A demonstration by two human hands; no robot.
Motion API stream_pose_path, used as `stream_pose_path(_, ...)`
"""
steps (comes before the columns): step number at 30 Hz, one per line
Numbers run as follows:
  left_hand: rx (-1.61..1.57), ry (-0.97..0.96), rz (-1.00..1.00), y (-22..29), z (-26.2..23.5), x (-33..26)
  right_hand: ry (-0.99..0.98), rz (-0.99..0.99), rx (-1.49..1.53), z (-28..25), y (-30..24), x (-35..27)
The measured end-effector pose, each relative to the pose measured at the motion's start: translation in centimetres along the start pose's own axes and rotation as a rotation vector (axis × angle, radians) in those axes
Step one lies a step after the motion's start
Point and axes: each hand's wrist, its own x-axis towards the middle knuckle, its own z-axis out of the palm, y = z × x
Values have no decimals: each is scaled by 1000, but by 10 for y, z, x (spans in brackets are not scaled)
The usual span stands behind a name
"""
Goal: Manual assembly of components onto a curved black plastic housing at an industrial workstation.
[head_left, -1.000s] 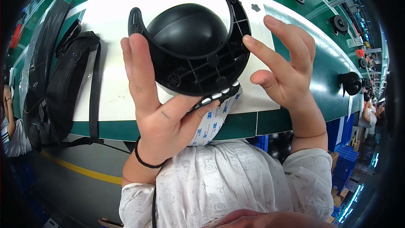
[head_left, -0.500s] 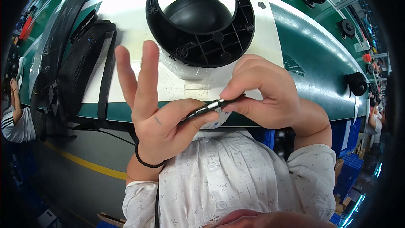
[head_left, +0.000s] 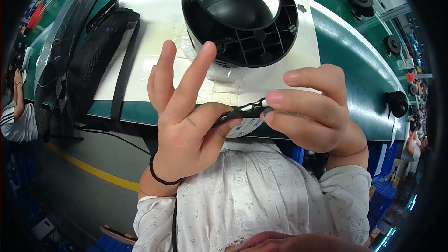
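Observation:
Between my hands, near the table's front edge, is a thin black plastic strip (head_left: 252, 112) with white segments along it. My left hand (head_left: 181, 128) pinches its left end between thumb and index finger, other fingers raised. At its right end, my right hand (head_left: 313, 109) closes thumb and fingertip on the strip; another finger is stretched out above. Just beyond stands a black crescent-shaped plastic part (head_left: 240, 46) with a ribbed face and a rounded dome behind it, resting on clear bubble wrap. A round white piece with blue print (head_left: 246, 129) shows partly beneath the strip.
A black mesh bag with a strap (head_left: 100, 60) and a black part in clear plastic (head_left: 70, 32) lie at left. White sheeting (head_left: 154, 23) covers part of the green table (head_left: 340, 60). Several round black devices (head_left: 397, 104) stand at right. People sit at both sides.
My right hand has opened its upper fingers and shifted its grip at the strip's right end. My left hand has moved slightly right. The view has shifted, so the table things appear further right.

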Motion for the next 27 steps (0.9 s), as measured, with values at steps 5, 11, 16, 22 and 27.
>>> stream_pose_path(5,17,-19,25,5,0,4,84,46,235,5,-4,14)
stream_pose_path(11,51,-114,20,12,-4,6,-106,227,333,3,-15,18)
stream_pose_path(16,76,-71,51,8,-2,5,353,-38,398,28,-18,17)
stream_pose_path(22,19,-16,50,4,1,1,68,27,528,17,-19,35)
stream_pose_path(27,-16,-66,23,3,0,1,-252,128,775,18,-18,32)
